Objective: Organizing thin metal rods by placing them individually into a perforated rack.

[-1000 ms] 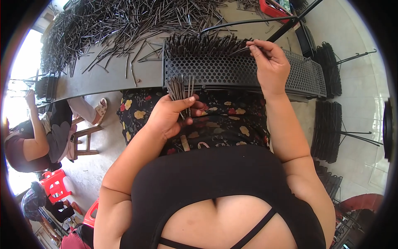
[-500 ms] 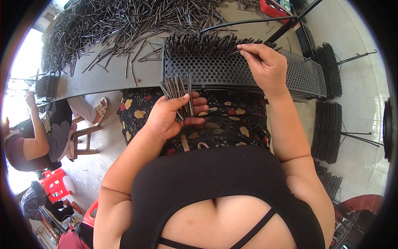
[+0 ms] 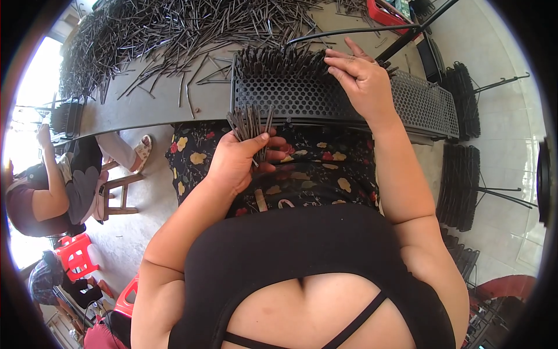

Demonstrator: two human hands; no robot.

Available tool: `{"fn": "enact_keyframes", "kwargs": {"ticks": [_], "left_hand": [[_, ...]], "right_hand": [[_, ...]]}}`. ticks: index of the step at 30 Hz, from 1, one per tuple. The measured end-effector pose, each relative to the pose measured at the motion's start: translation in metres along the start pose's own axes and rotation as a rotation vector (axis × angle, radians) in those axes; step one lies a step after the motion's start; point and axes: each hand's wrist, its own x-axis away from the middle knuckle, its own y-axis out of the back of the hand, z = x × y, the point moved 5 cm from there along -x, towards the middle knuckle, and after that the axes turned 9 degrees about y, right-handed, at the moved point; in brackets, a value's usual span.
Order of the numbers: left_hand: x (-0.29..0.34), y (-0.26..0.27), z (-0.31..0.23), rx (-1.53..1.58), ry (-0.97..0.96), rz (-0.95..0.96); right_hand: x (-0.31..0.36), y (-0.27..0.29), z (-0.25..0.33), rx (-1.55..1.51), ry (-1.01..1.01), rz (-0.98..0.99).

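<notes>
My left hand [image 3: 231, 158] is closed around a bundle of thin dark rods [image 3: 250, 123], whose tips stick up past my thumb. It is held over my lap, just in front of the worktable's near edge. Ahead of it lies a long dark perforated metal rack [image 3: 285, 98] with rows of round holes. Many short dark rods [image 3: 279, 61] stand packed along its far side. Over those rods is my right hand [image 3: 367, 87], fingers stretched and apart, the fingertips at the row's top. No rod shows in it, though its underside is hidden.
A big heap of loose rods [image 3: 192, 29] covers the back left of the table [image 3: 157, 104]. Black bars [image 3: 401, 41] cross the far right, near a red tray [image 3: 386, 14]. Filled racks [image 3: 459, 186] stand at right. Another person [image 3: 43, 192] sits at left.
My right hand has gone from a pinch to spread fingers and shifted slightly left and up over the standing rods. My left hand still holds its bundle.
</notes>
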Motion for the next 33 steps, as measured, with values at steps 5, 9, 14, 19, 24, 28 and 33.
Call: {"fn": "enact_keyframes", "kwargs": {"ticks": [5,9,14,19,24,28,33], "left_hand": [[-0.001,0.001,0.001,-0.038,-0.113,0.021],[0.002,0.001,0.0,-0.054,-0.184,0.037],[0.01,-0.003,-0.006,-0.061,-0.206,0.111],[0.013,0.016,-0.008,-0.038,-0.178,0.062],[0.01,0.034,-0.004,-0.001,-0.118,-0.046],[0.009,0.034,-0.001,-0.017,-0.127,-0.023],[0.009,0.038,0.001,-0.002,-0.129,-0.018]], "right_hand": [[0.001,-0.004,0.025,0.068,0.049,-0.021],[0.002,-0.015,0.056,-0.38,-0.408,0.043],[0.009,-0.059,0.076,-1.155,-0.642,0.248],[-0.014,-0.056,0.057,-1.154,-0.655,-0.038],[-0.033,-0.059,0.057,-0.836,-0.283,-0.297],[-0.039,-0.066,0.066,-0.568,-0.152,-0.3],[-0.039,-0.074,0.073,-0.402,-0.051,-0.265]]}}
